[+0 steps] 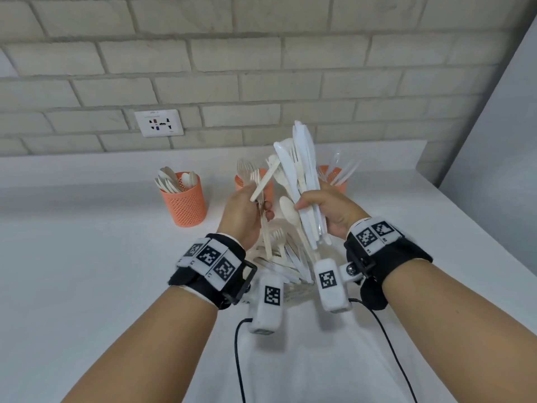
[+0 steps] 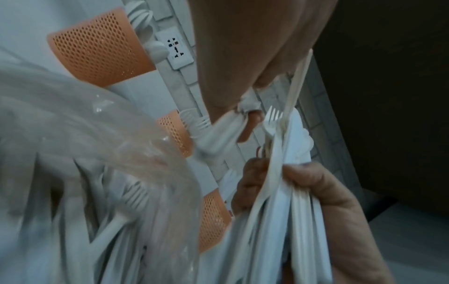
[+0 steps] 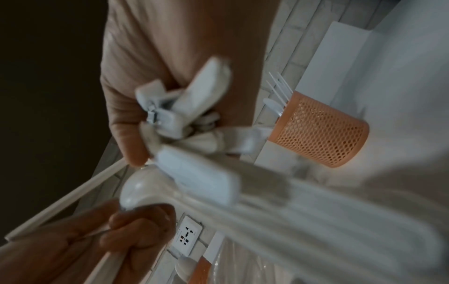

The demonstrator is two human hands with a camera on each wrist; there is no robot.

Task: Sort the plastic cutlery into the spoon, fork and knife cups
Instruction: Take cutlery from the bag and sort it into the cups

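My right hand (image 1: pixel 312 203) grips a thick bundle of white and cream cutlery (image 1: pixel 300 173), with knives, forks and a spoon fanned upward. My left hand (image 1: pixel 260 203) pinches a white fork (image 1: pixel 255 177) together with a cream handle (image 1: pixel 266 180) that slants toward the bundle. Three orange mesh cups stand at the back: the spoon cup (image 1: pixel 184 200) on the left, the fork cup (image 1: pixel 240 181) half hidden behind my left hand, and the knife cup (image 1: pixel 338 174) behind my right hand. In the left wrist view the right hand (image 2: pixel 316 192) clasps the bundle (image 2: pixel 286 173).
Loose cutlery (image 1: pixel 283 258) lies heaped in a clear plastic container (image 2: pixel 136 142) under my hands. A wall socket (image 1: pixel 159 122) sits on the brick wall behind the white counter (image 1: pixel 87 257). The counter's right edge (image 1: pixel 479 228) runs diagonally. Black cables (image 1: pixel 238 359) trail from my wrists.
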